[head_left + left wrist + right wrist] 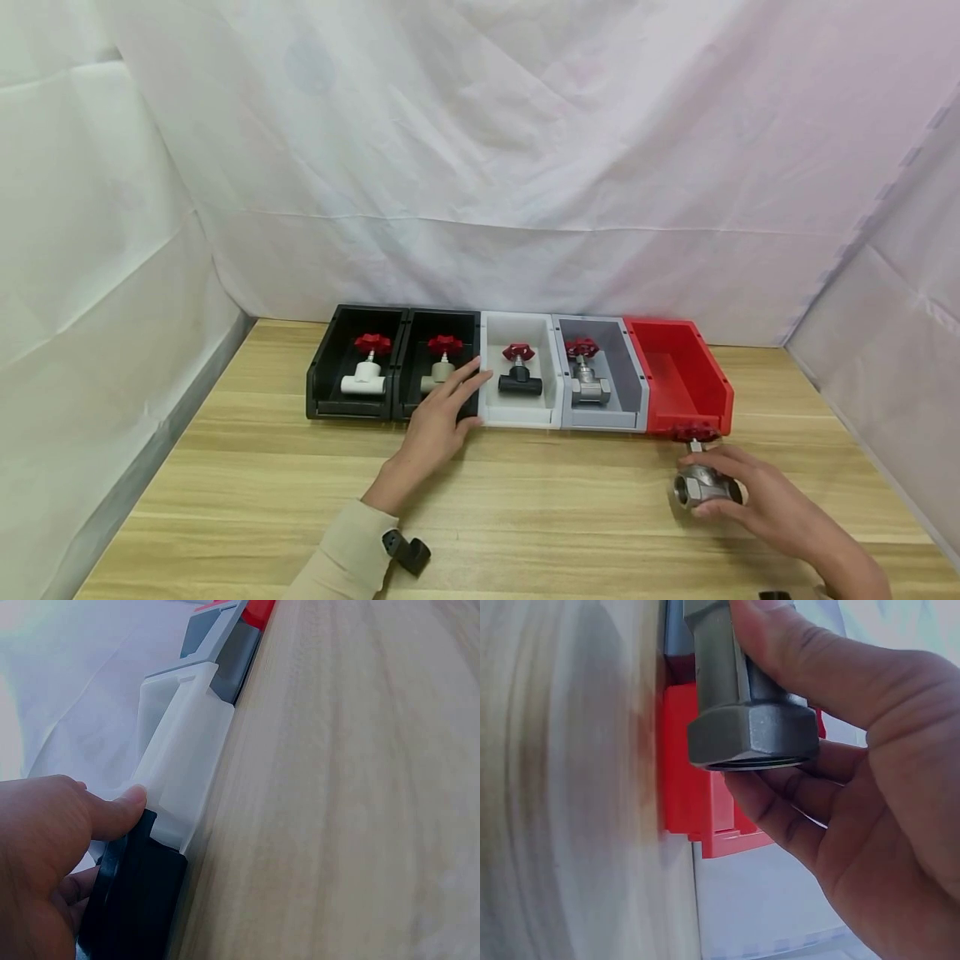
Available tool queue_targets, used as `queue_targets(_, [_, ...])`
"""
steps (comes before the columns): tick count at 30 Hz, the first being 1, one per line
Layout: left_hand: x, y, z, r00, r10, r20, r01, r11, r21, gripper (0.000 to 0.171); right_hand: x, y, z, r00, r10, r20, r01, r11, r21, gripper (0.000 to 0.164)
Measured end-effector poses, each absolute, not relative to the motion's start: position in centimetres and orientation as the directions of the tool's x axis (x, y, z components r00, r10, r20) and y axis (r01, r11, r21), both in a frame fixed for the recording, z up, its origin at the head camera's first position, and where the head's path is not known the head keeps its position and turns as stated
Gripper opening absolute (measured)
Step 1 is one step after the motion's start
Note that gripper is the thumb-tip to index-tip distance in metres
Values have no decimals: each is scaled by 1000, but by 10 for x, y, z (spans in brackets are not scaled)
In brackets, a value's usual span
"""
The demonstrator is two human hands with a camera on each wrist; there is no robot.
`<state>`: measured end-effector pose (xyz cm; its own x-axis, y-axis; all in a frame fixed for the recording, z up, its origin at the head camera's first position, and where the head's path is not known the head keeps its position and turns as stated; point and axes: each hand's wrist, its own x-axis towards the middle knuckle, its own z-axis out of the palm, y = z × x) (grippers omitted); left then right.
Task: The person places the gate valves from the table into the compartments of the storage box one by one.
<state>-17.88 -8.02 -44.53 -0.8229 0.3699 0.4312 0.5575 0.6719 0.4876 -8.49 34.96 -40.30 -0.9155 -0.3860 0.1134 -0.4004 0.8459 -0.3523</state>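
My right hand (772, 500) grips a metal valve with a red handwheel by its body (701, 486), thumb on the near side and fingers across the top. The handwheel (696, 433) overlaps the front edge of the red bin (678, 392). In the right wrist view the valve's hexagonal end (754, 735) faces the camera, raised off the table. My left hand (435, 429) rests at the join of a black bin (401, 367) and the white bin (491, 333), fingers extended over the divider. Its thumb (124, 814) touches the front rim there.
Another black bin (322, 375) holds a white valve (365, 377). A beige valve (441, 371) is partly behind my left fingers. The white bin has a black valve (520, 379), the grey bin (626, 375) a metal valve (588, 387). White cloth (480, 167) hangs behind the table.
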Motion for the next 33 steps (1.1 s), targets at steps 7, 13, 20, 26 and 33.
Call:
queue_targets(7, [-179, -80, -446, -821, 374, 431, 560, 672, 484, 73, -90, 349, -398, -904, -403, 146, -428, 837, -340, 58])
queue_targets(13, [-179, -80, -446, -820, 373, 434, 561, 673, 482, 73, -98, 350, -391, -900, -410, 149, -436, 831, -345, 54])
queue_targets(20, [-179, -80, -446, -822, 373, 431, 559, 671, 487, 74, -110, 353, -385, -872, -444, 206, -488, 813, -316, 55])
queue_targets(26, [-179, -81, -446, -818, 378, 433, 565, 667, 485, 73, -120, 358, -384, -862, -451, 230, -504, 812, -295, 58])
queue_targets(33, [-178, -81, -447, -808, 380, 451, 576, 672, 466, 74, -131, 362, -381, -864, -451, 225, -501, 814, -294, 59])
